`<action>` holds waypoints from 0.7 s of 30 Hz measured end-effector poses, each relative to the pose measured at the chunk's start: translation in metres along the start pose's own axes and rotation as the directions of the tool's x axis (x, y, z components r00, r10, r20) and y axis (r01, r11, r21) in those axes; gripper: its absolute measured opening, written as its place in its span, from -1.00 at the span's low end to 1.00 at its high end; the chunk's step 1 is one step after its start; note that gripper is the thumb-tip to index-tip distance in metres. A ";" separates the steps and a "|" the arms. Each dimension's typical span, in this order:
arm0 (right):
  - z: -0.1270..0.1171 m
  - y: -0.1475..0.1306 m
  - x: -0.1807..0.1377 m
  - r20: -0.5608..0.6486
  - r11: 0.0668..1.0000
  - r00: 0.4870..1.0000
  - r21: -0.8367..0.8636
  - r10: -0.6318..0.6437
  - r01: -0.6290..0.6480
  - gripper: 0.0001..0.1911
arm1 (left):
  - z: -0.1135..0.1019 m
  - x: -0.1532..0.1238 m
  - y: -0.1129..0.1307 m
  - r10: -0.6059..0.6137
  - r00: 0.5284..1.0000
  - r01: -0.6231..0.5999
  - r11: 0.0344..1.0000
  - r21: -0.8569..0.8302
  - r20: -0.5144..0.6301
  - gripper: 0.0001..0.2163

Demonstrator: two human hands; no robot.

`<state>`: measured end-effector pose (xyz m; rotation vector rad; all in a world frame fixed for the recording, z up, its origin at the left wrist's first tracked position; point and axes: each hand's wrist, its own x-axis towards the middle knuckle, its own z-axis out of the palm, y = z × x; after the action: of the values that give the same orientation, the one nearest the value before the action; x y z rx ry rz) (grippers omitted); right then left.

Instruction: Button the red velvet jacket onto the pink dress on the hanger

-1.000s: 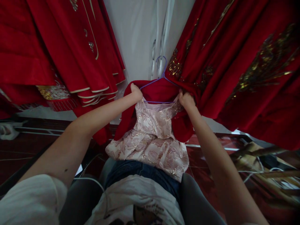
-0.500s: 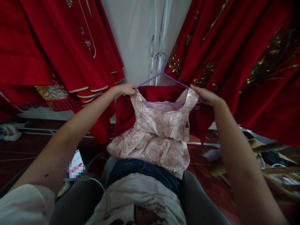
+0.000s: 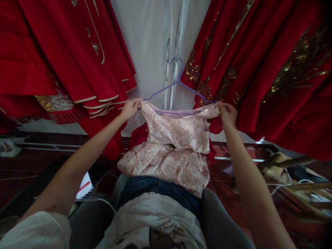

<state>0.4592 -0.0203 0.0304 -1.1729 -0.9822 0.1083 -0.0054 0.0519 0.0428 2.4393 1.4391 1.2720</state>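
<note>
A pale pink brocade dress (image 3: 176, 133) with gold glints lies across my lap, its bodice lifted away from me. Inside its neckline sits a purple wire hanger (image 3: 166, 89), hook pointing away. My left hand (image 3: 131, 108) is closed on the left shoulder strap by the hanger's end. On the other side, my right hand (image 3: 228, 114) pinches the right strap. Both straps are pulled outward over the hanger's ends. The skirt part bunches in folds on my thighs. A bit of red cloth (image 3: 138, 133) shows behind the bodice.
Red garments with trim (image 3: 77, 52) hang at the left, and red garments with gold decoration (image 3: 249, 69) at the right. A pale wall panel (image 3: 145, 45) stands between them. A phone (image 3: 85, 186) lies by my left thigh. Wooden pieces and cables (image 3: 298, 183) clutter the right side.
Both hands have spread outward, stretching the straps sideways, and the neckline has flattened. The red cloth visible in the neck opening has dropped out of sight there.
</note>
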 end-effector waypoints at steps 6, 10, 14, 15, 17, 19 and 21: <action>-0.006 0.030 -0.067 -0.264 0.984 0.953 -0.052 0.151 -0.170 -0.67 | 0.021 -0.059 -0.002 -0.269 0.959 0.279 0.950 -0.140 0.086 -0.54; 0.005 0.017 -0.096 -0.070 0.984 0.981 0.001 0.179 -0.180 -0.62 | 0.029 -0.081 0.025 -0.136 0.974 0.168 0.970 -0.174 0.181 -0.68; 0.018 -0.018 -0.096 0.041 0.999 0.999 0.022 0.032 -0.033 -0.64 | 0.037 -0.065 0.070 0.231 0.955 -0.206 0.968 -0.143 0.185 -0.75; 0.020 -0.028 -0.095 0.071 1.000 0.997 0.007 -0.009 0.008 -0.65 | 0.041 -0.057 0.081 0.302 0.936 -0.280 0.951 -0.134 0.183 -0.74; 0.020 -0.043 -0.096 0.108 0.997 0.992 -0.032 -0.070 0.074 -0.67 | 0.051 -0.041 0.101 0.385 0.902 -0.373 0.923 -0.093 0.197 -0.72; 0.018 -0.050 -0.097 0.118 0.992 0.988 -0.061 -0.099 0.107 -0.68 | 0.065 -0.028 0.112 0.409 0.880 -0.412 0.910 -0.039 0.241 -0.73; 0.013 -0.050 -0.096 0.114 0.991 0.987 -0.059 -0.111 0.119 -0.68 | 0.082 -0.022 0.114 0.391 0.871 -0.410 0.912 0.002 0.296 -0.74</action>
<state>0.3720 -0.0846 0.0147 -1.1775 -1.1565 0.0494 0.1247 -0.0010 0.0216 2.9238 0.9449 0.8613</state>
